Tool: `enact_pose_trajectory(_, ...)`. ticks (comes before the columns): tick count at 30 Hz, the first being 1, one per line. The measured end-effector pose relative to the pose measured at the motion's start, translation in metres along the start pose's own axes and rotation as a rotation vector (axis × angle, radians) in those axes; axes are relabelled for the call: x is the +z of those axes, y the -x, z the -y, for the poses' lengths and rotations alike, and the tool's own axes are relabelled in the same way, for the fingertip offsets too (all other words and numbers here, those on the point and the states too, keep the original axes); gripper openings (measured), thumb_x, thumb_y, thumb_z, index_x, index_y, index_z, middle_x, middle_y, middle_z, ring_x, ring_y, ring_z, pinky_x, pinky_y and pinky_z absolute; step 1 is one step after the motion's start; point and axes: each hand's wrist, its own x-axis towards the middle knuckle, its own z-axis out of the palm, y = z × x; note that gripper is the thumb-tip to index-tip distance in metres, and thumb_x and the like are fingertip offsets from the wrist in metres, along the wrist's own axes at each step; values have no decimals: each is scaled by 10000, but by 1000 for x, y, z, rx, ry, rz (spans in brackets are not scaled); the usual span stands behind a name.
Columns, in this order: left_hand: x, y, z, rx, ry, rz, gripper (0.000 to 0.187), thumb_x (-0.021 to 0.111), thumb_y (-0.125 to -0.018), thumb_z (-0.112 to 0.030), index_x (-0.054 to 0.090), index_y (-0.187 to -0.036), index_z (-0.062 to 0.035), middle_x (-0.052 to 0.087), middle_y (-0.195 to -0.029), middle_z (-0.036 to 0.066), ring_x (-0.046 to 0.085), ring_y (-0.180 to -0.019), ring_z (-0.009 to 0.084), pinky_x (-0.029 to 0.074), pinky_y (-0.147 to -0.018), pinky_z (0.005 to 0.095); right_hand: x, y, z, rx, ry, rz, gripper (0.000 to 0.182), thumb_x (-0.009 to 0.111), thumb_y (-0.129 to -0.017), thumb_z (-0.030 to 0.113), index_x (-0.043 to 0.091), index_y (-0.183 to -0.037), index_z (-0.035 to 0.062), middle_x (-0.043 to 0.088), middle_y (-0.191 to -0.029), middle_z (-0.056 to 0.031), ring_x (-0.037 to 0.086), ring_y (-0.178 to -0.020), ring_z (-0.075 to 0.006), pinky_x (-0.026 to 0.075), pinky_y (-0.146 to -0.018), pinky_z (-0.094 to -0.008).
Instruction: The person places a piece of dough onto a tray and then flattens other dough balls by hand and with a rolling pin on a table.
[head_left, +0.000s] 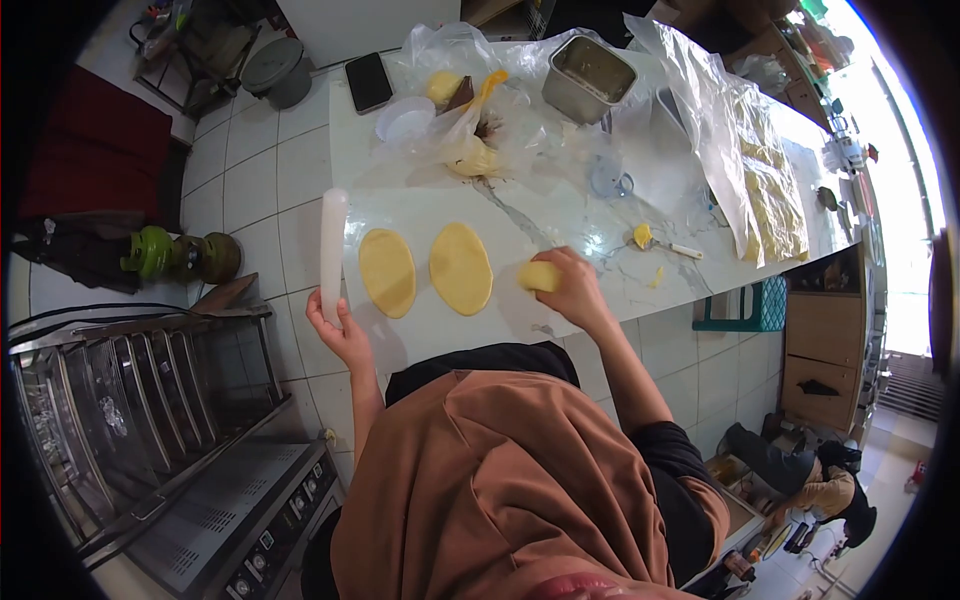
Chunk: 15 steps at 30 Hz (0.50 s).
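My left hand [342, 325] is wrapped round the lower end of a white rolling pin [333, 250], which stands out past the table's left edge. To its right, two flat yellow dough ovals [387, 273] lie side by side on the marble table [520, 205]; the second oval [461, 269] is slightly larger. Right of them, my right hand [570, 285] has its fingers closed on a small thick piece of yellow dough [538, 276], partly hidden by the fingers, at the table's near side.
Plastic bags [475, 120], a phone [369, 82] and a metal tin [589, 78] sit at the table's far side. A spatula [683, 249] lies right of my right hand. Plastic sheeting [735, 150] covers dough farther right. A person [825, 490] is at lower right.
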Motion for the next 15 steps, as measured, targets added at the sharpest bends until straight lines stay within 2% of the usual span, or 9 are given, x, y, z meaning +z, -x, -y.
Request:
enact_pose_trajectory(2, 4, 6, -2, -1, -10, 18, 329, 514, -896, -130, 417, -1171, 21, 454, -1148, 109, 454, -1056, 209, 347, -932, 333, -10, -1, 2, -110, 48, -73, 592, 653, -593, 31, 531, -1167, 112, 514, -1177, -131, 438, -1132, -354, 380, -924, -432)
enact_pose_trajectory(5, 13, 15, -4, 23, -90, 64, 312, 520, -883, -114, 437, -1158, 10, 467, -1151, 126, 462, -1058, 232, 351, -932, 346, 5, -11, -22, -190, 103, 102, 745, 730, -589, 120, 432, -1272, 144, 418, -1316, -120, 321, -1253, -363, 233, -1030, -503)
enact_pose_trajectory(8, 31, 21, -16, 119, -241, 148, 306, 550, -842, -83, 478, -1132, -18, 506, -1116, 130, 481, -1039, 270, 350, -922, 373, 5, -4, -19, -232, 480, 141, 876, 790, -585, 244, 336, -1330, 163, 264, -1421, -137, 159, -1333, -378, 96, -1056, -575)
enact_pose_trajectory(10, 43, 23, -30, 253, -422, 240, 318, 579, -802, -62, 508, -1111, -40, 535, -1076, 123, 492, -1018, 294, 348, -909, 390, -7, 2, -8, -239, 357, -34, 906, 802, -574, 324, 331, -1332, 169, 192, -1443, -163, 93, -1346, -390, 70, -1055, -592)
enact_pose_trajectory(11, 51, 23, -38, 361, -457, 304, 354, 600, -745, -31, 537, -1090, -72, 559, -1025, 91, 503, -987, 298, 346, -882, 401, -12, 3, -6, -240, 292, -122, 923, 808, -568, 364, 328, -1333, 172, 156, -1454, -176, 60, -1352, -395, 57, -1055, -600)
enact_pose_trajectory(14, 80, 35, -62, 471, -487, 595, 369, 606, -726, -18, 546, -1083, -86, 564, -1029, 69, 513, -981, 275, 354, -870, 399, -19, 3, -29, -504, 194, -472, 965, 815, -548, 392, 315, -1347, 182, 126, -1445, -224, 52, -1347, -420, 50, -1057, -600)
enact_pose_trajectory(15, 91, 42, -69, 491, -467, 645, 374, 608, -720, -12, 550, -1081, -89, 565, -1021, 63, 516, -972, 269, 355, -864, 400, -24, 5, -25, -563, 289, -536, 823, 791, -589, 385, 420, -1293, 175, 322, -1371, -155, 267, -1286, -342, 201, -1027, -548)
